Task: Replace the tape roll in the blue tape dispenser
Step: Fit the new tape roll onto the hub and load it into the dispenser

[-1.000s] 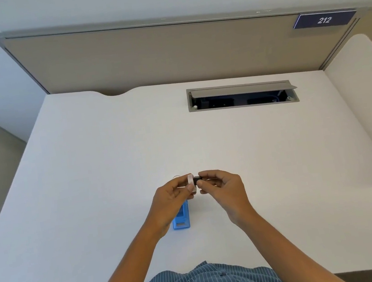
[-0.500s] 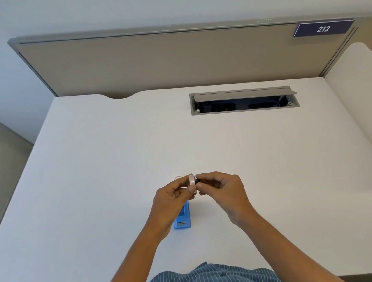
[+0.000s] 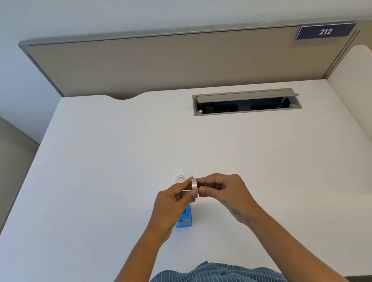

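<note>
Seen from the head camera, a person at a white desk pinches a small tape roll on edge between both hands, just above the desk. The left hand grips the roll's left face with thumb and fingertips; the right hand presses a small dark piece against its right face. The blue tape dispenser lies on the desk beneath the left hand. A clear ring rests just beyond the fingers.
</note>
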The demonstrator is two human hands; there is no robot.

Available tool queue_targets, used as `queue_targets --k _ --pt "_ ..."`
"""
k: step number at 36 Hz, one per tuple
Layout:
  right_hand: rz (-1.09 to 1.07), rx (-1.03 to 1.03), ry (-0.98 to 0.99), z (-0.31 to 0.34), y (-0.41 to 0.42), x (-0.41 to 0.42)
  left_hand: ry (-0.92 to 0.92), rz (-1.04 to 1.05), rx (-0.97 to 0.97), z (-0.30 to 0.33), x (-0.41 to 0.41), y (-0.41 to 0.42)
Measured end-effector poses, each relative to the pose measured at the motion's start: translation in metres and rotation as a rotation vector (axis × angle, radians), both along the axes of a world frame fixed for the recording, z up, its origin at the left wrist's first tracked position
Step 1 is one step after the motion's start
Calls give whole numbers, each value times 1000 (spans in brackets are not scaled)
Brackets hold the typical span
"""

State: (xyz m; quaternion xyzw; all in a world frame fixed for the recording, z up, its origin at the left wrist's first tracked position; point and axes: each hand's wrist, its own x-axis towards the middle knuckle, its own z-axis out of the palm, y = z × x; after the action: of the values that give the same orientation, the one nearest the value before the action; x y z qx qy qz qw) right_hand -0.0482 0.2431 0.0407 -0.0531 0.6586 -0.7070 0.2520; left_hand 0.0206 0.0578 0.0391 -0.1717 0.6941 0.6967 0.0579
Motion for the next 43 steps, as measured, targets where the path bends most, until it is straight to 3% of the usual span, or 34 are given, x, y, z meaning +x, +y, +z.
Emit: queue_targets --k 43 --pt "-69 98 3 -9 -14 12 -7 61 -20 -5 6 0"
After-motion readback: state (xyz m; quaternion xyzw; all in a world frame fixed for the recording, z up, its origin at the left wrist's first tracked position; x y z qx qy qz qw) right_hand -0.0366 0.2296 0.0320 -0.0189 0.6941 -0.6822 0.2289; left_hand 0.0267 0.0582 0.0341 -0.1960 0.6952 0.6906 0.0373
